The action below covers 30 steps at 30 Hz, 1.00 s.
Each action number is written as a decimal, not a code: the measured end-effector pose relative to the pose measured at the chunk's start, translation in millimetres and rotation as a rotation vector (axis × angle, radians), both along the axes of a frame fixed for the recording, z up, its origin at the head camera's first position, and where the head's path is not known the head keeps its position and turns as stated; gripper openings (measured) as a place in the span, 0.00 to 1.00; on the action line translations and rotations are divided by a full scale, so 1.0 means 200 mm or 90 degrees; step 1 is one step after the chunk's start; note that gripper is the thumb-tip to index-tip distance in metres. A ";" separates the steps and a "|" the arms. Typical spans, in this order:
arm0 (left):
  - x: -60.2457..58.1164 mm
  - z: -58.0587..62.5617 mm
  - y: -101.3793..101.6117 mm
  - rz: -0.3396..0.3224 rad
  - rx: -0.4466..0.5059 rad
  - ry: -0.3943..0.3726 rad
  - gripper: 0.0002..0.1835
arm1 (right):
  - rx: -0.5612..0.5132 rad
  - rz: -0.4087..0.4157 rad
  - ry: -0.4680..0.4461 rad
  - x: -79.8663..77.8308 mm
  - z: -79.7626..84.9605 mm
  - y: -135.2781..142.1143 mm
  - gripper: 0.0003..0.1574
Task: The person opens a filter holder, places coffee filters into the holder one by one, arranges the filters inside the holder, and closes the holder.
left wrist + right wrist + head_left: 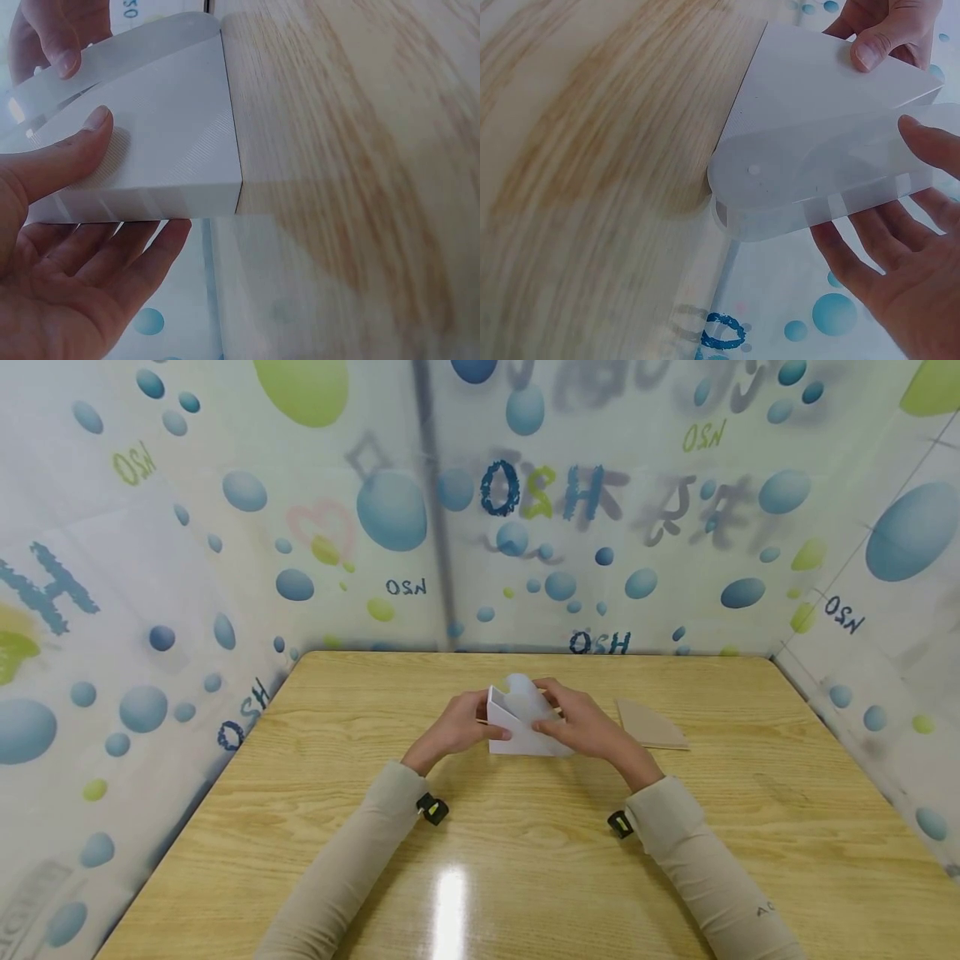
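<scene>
A white box-shaped holder [516, 743] with a slanted upper edge stands on the table in the head view. My left hand [459, 724] grips its left end, thumb on the near face and fingers behind, as the left wrist view confirms. Set against the holder's slanted side is a frosted, see-through plastic cover [795, 169] with a rounded end. My right hand [585, 718] holds this cover between thumb and fingers. How the cover joins the holder is hard to make out. Just right of the right hand lies a brown fan-shaped paper coffee filter [648, 727], perhaps a stack.
The wooden table [525, 868] reaches to a patterned curtain [360, 610] at its back edge, with more curtain on both sides. Small black devices [432, 810] are worn at both wrists, over beige sleeves.
</scene>
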<state>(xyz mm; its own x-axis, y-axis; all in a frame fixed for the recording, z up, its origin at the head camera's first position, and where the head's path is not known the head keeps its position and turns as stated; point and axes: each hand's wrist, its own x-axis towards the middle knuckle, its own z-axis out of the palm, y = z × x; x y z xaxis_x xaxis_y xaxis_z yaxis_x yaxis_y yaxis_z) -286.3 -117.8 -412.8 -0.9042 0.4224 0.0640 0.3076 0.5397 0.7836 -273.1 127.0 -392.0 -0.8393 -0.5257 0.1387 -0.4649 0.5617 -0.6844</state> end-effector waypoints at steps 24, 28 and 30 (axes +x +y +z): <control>0.00 0.00 0.00 0.000 0.001 -0.002 0.23 | -0.010 0.004 -0.012 0.00 0.02 0.02 0.38; 0.01 0.00 0.00 -0.001 0.001 -0.001 0.23 | -0.012 0.004 -0.016 0.00 0.02 0.02 0.38; 0.00 0.00 0.00 0.000 0.001 -0.002 0.23 | -0.012 0.002 -0.018 0.00 0.02 0.02 0.38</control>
